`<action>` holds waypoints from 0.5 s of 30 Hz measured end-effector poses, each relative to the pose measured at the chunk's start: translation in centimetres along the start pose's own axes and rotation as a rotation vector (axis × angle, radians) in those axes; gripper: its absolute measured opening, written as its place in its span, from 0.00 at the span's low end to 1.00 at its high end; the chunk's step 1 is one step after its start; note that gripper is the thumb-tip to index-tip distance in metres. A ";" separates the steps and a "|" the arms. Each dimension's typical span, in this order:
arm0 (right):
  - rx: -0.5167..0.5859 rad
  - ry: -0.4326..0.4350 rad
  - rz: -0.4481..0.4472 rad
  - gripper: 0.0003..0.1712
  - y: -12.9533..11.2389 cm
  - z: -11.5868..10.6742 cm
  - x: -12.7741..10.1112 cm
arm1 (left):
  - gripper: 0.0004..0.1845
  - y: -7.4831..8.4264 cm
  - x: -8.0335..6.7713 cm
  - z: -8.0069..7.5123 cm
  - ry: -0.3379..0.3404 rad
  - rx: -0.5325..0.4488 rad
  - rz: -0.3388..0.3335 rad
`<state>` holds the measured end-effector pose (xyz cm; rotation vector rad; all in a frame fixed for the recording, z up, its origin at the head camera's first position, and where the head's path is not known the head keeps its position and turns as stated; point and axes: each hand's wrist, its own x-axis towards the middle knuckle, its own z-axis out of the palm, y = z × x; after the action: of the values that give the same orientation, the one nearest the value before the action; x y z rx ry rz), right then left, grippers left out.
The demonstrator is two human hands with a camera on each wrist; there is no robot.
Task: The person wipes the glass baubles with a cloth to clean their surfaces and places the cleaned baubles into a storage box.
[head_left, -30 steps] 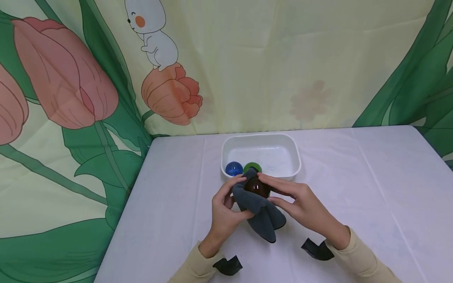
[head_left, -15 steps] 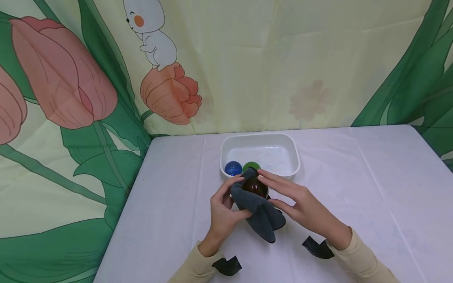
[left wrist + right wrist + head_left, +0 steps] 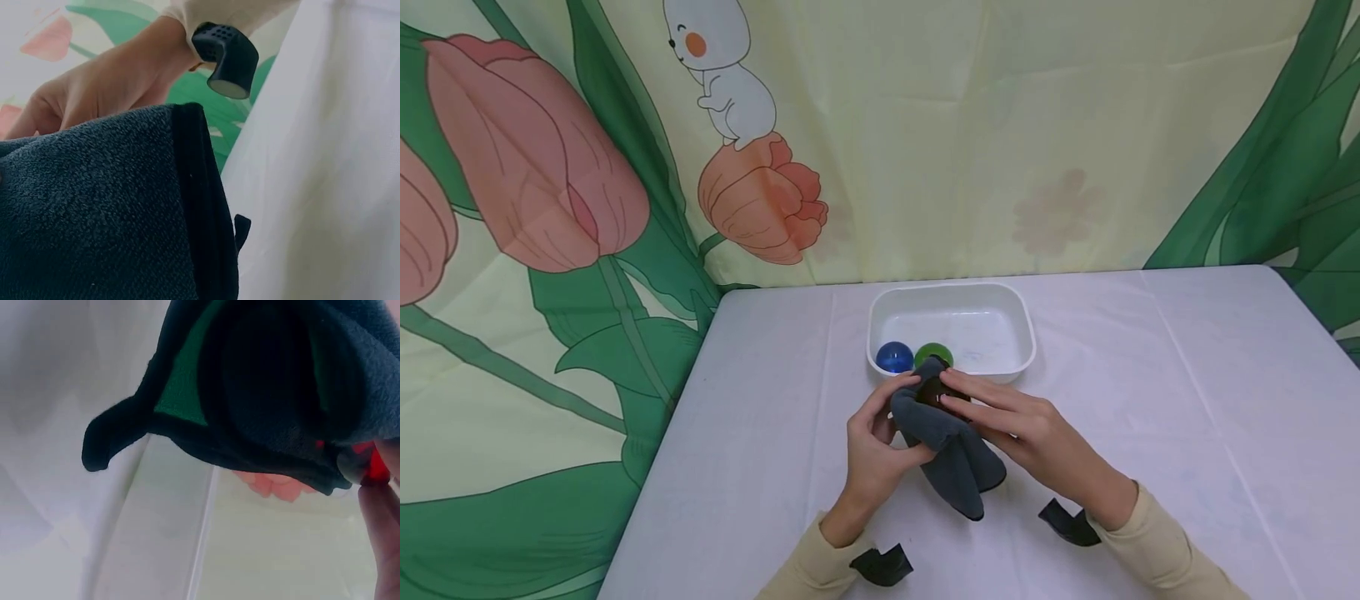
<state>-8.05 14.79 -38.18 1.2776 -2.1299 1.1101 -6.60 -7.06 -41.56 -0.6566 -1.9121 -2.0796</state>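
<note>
Above the table, both hands meet at a dark blue-grey cloth [image 3: 953,462] folded around a dark red glossy ball [image 3: 933,391]. My left hand [image 3: 878,458] grips the cloth from the left, thumb in front and fingers behind. From the right, my right hand [image 3: 1037,429] holds the ball with its fingertips over the exposed side. In the left wrist view the cloth [image 3: 94,206] shows a black-bound edge with a small loop. The right wrist view catches the red ball [image 3: 377,467] by a fingertip, below the cloth's dark folds and a green patch.
Just behind the hands stands a white tray [image 3: 1028,333]. A blue ball [image 3: 895,357] and a green ball [image 3: 934,354] lie at its near left. The white-covered table [image 3: 1150,375] ends at a printed curtain [image 3: 925,150]. Black bands [image 3: 882,565] sit by both wrists.
The right fingers have shifted further over the ball and now cover more of it. The left hand keeps its grip on the cloth; the tray and its balls stay put.
</note>
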 end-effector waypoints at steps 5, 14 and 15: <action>0.077 -0.002 0.156 0.26 -0.4 -0.2 -0.2 | 0.35 0.0 0.0 0.0 -0.019 0.021 0.004; 0.425 -0.015 0.513 0.33 -0.2 -0.1 -0.1 | 0.36 0.1 -0.1 -0.1 -0.022 0.038 -0.012; 0.422 -0.023 0.515 0.33 -0.1 -0.1 0.0 | 0.36 0.1 -0.1 -0.1 -0.019 0.035 -0.012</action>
<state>-7.91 14.89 -38.06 0.9091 -2.3967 1.8404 -6.53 -7.20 -41.55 -0.6610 -1.9632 -2.0489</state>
